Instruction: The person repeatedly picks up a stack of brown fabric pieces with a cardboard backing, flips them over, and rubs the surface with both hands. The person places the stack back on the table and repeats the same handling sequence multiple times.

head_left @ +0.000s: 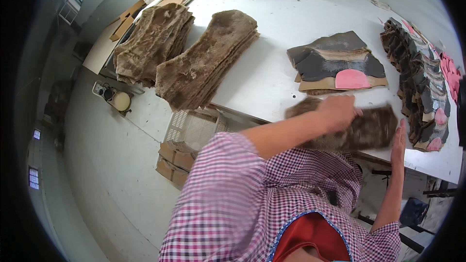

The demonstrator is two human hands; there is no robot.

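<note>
Fur stacks [194, 58] left on table [291, 24]; cut-piece pile [340, 63] right.

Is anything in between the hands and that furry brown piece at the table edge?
Nothing visible is. The left hand lies right on top of the brown furry piece, and the right hand stands flat against its end, at the white table's near edge.

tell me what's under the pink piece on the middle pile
The pink piece lies on top of a tan sheet, beside dark grey cut pieces, with brown fur peeking out below. How many layers lie beneath is hidden.
</note>
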